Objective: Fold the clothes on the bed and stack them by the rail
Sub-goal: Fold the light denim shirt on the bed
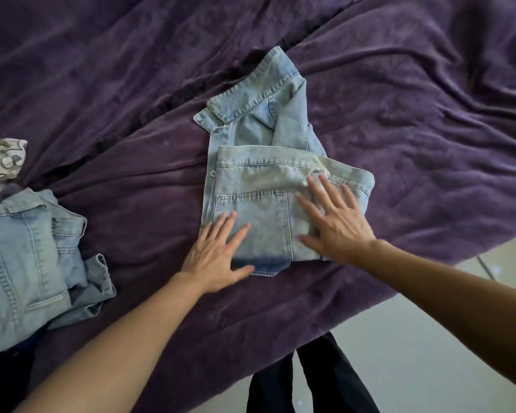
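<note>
Clearly, from the single head view, the folding is well under way. A light-wash denim jacket [259, 180] lies in the middle of the bed [414, 129], its lower part turned up over the body into a compact block, while the collar and a bunched sleeve show at the far end. The left hand [218, 251] lies flat on the near left corner, fingers straight and spread, gripping nothing. The right hand [337, 222] is likewise flat and splayed on the right half of the fold, pressing the cloth down and holding nothing. This looks like a smoothing step, with perhaps one more fold left before the jacket can be moved. To the left a denim pile [21, 248] sits on the bed, loosely folded, with a patterned cloth [0, 159] just beyond it; whether this is the stack by the rail cannot be told, since no rail shows. A creased purple blanket [116, 70] covers the bed. At lower right lie a pale floor [429, 353] and the person's dark trouser legs [316, 383].
</note>
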`<state>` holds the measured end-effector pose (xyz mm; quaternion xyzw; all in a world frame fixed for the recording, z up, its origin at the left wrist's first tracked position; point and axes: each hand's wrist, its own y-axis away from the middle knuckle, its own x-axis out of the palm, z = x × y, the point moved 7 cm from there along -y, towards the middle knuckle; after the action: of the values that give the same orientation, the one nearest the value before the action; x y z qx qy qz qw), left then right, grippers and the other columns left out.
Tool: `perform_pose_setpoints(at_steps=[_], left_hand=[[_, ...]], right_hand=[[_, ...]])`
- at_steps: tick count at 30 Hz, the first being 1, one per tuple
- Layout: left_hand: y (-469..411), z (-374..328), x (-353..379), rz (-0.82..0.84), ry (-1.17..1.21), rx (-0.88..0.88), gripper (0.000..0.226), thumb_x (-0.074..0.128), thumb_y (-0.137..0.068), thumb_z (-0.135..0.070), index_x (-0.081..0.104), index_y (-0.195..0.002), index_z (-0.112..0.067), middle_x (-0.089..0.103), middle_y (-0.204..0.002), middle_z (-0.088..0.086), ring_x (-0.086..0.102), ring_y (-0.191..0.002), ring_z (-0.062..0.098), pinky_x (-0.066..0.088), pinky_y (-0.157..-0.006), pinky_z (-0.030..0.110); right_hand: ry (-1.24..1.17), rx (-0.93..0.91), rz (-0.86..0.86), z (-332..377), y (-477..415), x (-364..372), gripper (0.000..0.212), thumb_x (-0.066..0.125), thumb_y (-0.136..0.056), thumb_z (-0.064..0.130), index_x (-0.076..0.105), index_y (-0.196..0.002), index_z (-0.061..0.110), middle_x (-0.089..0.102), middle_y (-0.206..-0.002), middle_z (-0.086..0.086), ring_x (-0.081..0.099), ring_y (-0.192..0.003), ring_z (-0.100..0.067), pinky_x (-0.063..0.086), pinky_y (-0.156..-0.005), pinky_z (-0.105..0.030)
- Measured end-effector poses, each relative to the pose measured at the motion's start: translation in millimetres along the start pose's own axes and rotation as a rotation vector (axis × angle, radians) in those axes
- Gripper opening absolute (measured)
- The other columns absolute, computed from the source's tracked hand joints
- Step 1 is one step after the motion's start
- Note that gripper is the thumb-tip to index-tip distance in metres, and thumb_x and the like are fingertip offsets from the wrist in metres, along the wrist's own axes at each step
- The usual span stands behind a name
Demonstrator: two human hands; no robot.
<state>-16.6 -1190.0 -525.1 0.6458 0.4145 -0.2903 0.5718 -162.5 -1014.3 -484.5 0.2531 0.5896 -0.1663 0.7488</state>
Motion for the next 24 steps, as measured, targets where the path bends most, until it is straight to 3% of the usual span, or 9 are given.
perform_pose_setpoints(at_steps=[3,6,10,13,17,18,21,23,24], left_hand=[[9.0,-8.3,18.0,0.033,-0.168,0.06,0.112,0.056,-0.076,-0.069,-0.019,-0.149,-0.03,-0.024,-0.156,0.007,-0.019,-0.145,0.027,-0.003,-0.12,0.044],[-1.2,-3.5,22.6,-0.029,-0.158,-0.038,0.097,0.065,-0.085,-0.032,-0.007,-0.151,-0.027,-0.006,-0.16,0.007,-0.006,-0.147,0.026,0.008,-0.12,0.04],[-2.1,-2.7,19.9,-0.077,-0.038,-0.066,0.066,0.048,-0.09,-0.008,0.024,-0.15,-0.024,0.018,-0.159,0.002,0.015,-0.146,0.019,0.024,-0.112,0.033],[7.4,0.6,-0.6,-0.055,0.144,-0.074,0.054,0.05,-0.089,-0.012,0.043,-0.141,-0.025,0.035,-0.152,-0.003,0.031,-0.14,0.014,0.027,-0.107,0.031],[33.6,-4.9,-34.6,0.195,0.207,-0.034,0.016,0.051,-0.085,-0.017,0.058,-0.098,-0.023,0.063,-0.115,0.001,0.056,-0.108,0.025,0.041,-0.078,0.034],[39.5,-7.8,-47.5,0.273,0.208,-0.004,0.005,0.051,-0.085,-0.018,0.053,-0.088,-0.022,0.064,-0.106,0.003,0.057,-0.1,0.026,0.039,-0.071,0.033],[37.5,-8.5,-96.1,0.449,0.278,0.076,0.015,0.056,-0.084,-0.015,0.047,-0.074,-0.021,0.059,-0.083,0.007,0.053,-0.079,0.022,0.031,-0.061,0.03],[17.3,2.6,-134.5,0.441,0.357,0.076,0.014,0.063,-0.085,-0.018,0.054,-0.075,-0.016,0.054,-0.075,0.003,0.049,-0.074,0.016,0.033,-0.061,0.031],[1.5,11.2,-154.0,0.388,0.406,0.06,0.012,0.067,-0.085,-0.021,0.06,-0.081,-0.012,0.055,-0.077,0.003,0.049,-0.075,0.015,0.037,-0.064,0.032]], right_hand=[[0.138,-0.059,0.266,22.7,36.2,40.2,0.111,0.061,-0.068,0.063,0.001,-0.154,0.025,-0.003,-0.16,-0.013,-0.006,-0.146,-0.038,0.012,-0.11,-0.066],[0.191,0.088,0.332,15.2,33.9,62.2,0.087,0.046,-0.09,0.033,-0.016,-0.15,0.027,-0.009,-0.16,-0.009,-0.01,-0.146,-0.034,0.017,-0.109,-0.06],[0.039,0.091,0.258,21.1,29.9,53.2,0.056,0.038,-0.096,0.018,0.025,-0.151,0.019,0.025,-0.157,-0.006,0.02,-0.145,-0.028,0.038,-0.1,-0.045],[-0.019,0.067,0.286,22.0,33.9,33.7,0.052,0.039,-0.096,0.021,0.031,-0.148,0.024,0.035,-0.152,0.002,0.034,-0.139,-0.019,0.042,-0.1,-0.036],[-0.097,0.031,0.513,31.0,48.9,3.5,0.05,0.051,-0.084,0.024,0.047,-0.133,0.036,0.063,-0.12,0.003,0.059,-0.109,-0.022,0.046,-0.081,-0.032],[-0.143,0.025,0.587,33.7,52.9,-3.7,0.043,0.052,-0.082,0.025,0.053,-0.123,0.038,0.066,-0.11,0.002,0.061,-0.101,-0.022,0.045,-0.075,-0.03],[-0.304,0.033,0.782,31.3,45.9,-30.5,0.02,0.056,-0.078,0.027,0.061,-0.097,0.03,0.067,-0.093,0.01,0.061,-0.088,-0.011,0.047,-0.073,-0.02],[-0.299,0.021,0.847,13.9,16.8,-51.6,0.02,0.06,-0.077,0.025,0.065,-0.096,0.026,0.066,-0.087,0.013,0.059,-0.078,-0.001,0.044,-0.066,-0.008],[-0.337,0.066,0.838,-1.1,-4.7,-62.4,0.019,0.064,-0.075,0.023,0.066,-0.094,0.026,0.066,-0.083,0.012,0.059,-0.075,0.0,0.047,-0.064,-0.011]])
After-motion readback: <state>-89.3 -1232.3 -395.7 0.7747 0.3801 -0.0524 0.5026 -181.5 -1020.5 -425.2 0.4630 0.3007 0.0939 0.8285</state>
